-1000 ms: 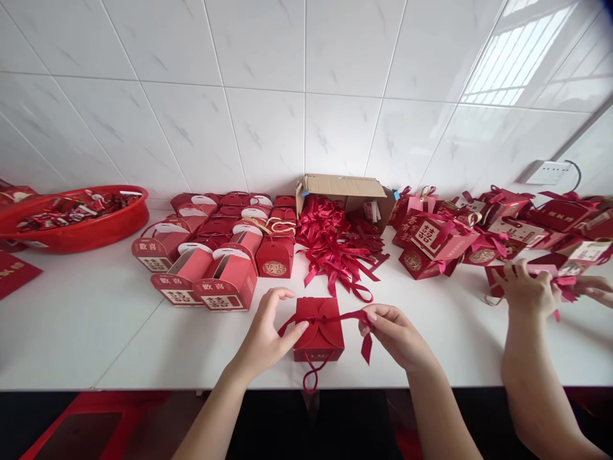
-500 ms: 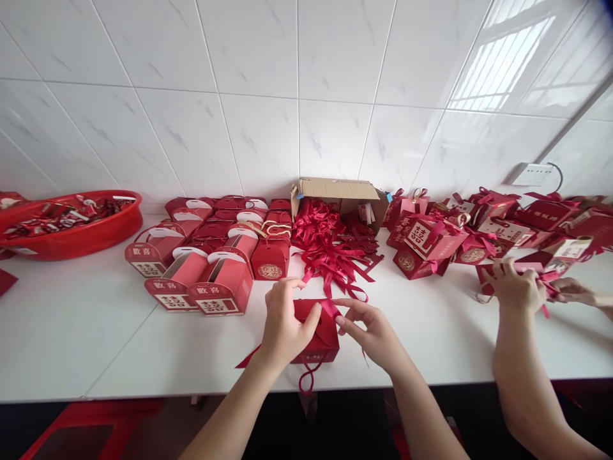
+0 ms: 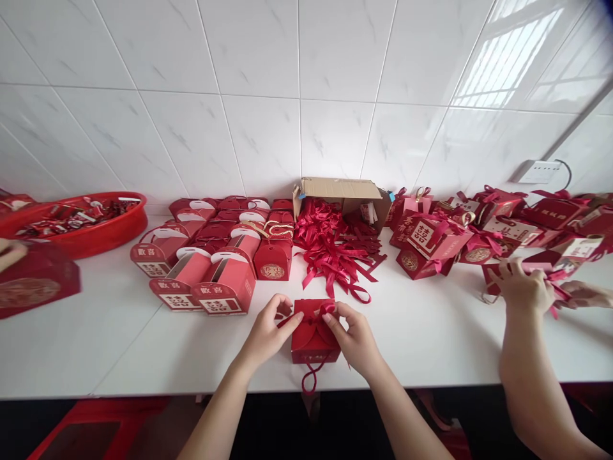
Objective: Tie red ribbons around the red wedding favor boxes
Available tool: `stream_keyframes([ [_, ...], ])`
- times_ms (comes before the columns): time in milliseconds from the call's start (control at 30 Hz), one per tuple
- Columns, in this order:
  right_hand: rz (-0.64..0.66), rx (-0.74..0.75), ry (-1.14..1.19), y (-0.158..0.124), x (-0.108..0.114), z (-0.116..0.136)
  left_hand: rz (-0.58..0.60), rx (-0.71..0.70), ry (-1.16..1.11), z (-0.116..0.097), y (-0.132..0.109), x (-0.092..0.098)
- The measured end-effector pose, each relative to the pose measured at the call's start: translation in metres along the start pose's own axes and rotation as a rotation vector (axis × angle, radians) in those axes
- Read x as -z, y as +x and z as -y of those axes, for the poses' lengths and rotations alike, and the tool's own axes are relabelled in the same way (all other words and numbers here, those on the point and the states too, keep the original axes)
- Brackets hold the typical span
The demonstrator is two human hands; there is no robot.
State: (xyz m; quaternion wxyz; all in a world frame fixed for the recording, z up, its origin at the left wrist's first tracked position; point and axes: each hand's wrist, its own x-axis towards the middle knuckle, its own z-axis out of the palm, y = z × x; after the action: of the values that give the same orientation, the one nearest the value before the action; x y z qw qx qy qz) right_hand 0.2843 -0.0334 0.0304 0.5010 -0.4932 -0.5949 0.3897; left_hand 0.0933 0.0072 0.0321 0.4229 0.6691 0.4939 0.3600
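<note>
A small red gift box stands near the table's front edge, its dark red cord loop hanging toward me. A red ribbon crosses its top. At the box's left side, my left hand pinches one part of the ribbon between thumb and fingers. My right hand is closed on the ribbon at the top right of the box, where it forms a small loop. The fingers partly hide the ribbon.
Red boxes stand in rows at left. Behind my hands, loose ribbons spill from a cardboard box. Finished-looking beribboned boxes pile up at right, near another person's hands. A red basin holds wrapped sweets; a person's hand holds a box.
My hands have drawn apart, the left moving left and down, and the ribbon now lies lower across the box. A hand with a red box has come in at the far left.
</note>
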Motion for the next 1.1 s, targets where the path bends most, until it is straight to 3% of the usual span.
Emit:
stream_keyframes([
  [167,0.021,0.003,0.019,0.000,-0.002,0.001,0.179,0.178,-0.190,0.003,0.000,-0.001],
  [367,-0.069,-0.030,-0.016,0.000,-0.009,0.010,0.186,0.207,-0.268,-0.009,-0.006,0.015],
  [567,-0.173,-0.048,-0.166,0.001,-0.020,0.006,0.257,0.075,-0.227,-0.050,-0.015,0.024],
  [700,-0.131,0.000,-0.273,0.000,-0.017,0.011,0.315,0.015,-0.243,-0.075,-0.011,0.022],
  [833,-0.047,0.097,-0.330,-0.005,-0.011,0.019,0.300,-0.105,-0.212,-0.093,0.001,0.013],
  [967,-0.047,0.134,-0.366,-0.005,-0.009,0.019,0.348,-0.185,-0.172,-0.099,0.018,-0.001],
  [1100,-0.094,0.127,-0.366,-0.003,-0.012,0.011,0.330,-0.262,-0.147,-0.081,0.027,-0.004],
])
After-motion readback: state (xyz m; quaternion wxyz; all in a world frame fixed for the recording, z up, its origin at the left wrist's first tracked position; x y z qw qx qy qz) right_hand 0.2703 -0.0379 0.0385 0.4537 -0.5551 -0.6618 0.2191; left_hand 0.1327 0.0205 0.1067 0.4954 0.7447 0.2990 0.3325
